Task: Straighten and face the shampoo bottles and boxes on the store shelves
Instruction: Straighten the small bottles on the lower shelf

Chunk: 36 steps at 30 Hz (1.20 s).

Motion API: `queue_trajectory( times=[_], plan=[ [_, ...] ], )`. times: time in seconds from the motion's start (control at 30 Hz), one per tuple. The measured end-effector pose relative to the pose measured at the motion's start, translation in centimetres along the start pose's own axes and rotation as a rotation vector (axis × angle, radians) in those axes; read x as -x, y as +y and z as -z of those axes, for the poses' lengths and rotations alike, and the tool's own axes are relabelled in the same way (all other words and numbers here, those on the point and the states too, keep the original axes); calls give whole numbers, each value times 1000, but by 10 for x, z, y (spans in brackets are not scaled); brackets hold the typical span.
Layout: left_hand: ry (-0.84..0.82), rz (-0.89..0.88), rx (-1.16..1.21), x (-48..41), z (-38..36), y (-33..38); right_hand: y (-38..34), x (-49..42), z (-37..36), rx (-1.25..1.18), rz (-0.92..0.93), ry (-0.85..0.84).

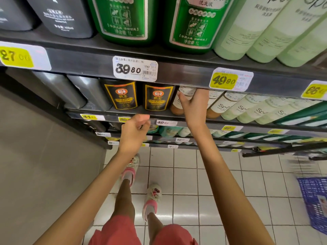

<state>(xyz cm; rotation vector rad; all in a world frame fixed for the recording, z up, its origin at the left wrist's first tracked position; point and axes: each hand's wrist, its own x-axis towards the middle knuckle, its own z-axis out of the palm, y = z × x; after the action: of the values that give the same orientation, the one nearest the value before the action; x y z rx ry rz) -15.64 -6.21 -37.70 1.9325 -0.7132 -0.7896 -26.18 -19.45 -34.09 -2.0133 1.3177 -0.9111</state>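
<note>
Our right hand (192, 106) grips a white shampoo bottle (177, 104) on the shelf (256, 126), fingers clamped around it, just beside the two black bottles (158, 98). Our left hand (134, 131) hovers before the shelf edge, fingers curled together, holding nothing.

R hand (193, 106) grips the top of a white-amber bottle (187, 91) at the front edge of the 2nd shelf (113, 110), just beside two black bottles (122, 95). L hand (135, 131) hovers w/ fingers curled, holding nothing, in front of that shelf's edge, below the black bottles. Pale green bottles (247, 106) fill the row past the R hand. Green 1L bottles (123, 20) stand on the shelf above.
</note>
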Motion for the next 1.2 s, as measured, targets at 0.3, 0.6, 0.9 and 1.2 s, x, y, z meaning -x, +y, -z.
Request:
queue_trajectory(
  times=[0.3,0.6,0.9,1.2],
  plan=[
    [-6,39,21,32,11,-11,14,19,8,57,133,55],
    [-39,-12,37,75,8,-9,20,55,21,-288,-181,-3],
    [-324,80,-188,131,-9,2,-5,116,77,-553,-615,-68],
    [-396,49,317,170,-7,25,-28,140,112,-783,-591,-407]
  ],
)
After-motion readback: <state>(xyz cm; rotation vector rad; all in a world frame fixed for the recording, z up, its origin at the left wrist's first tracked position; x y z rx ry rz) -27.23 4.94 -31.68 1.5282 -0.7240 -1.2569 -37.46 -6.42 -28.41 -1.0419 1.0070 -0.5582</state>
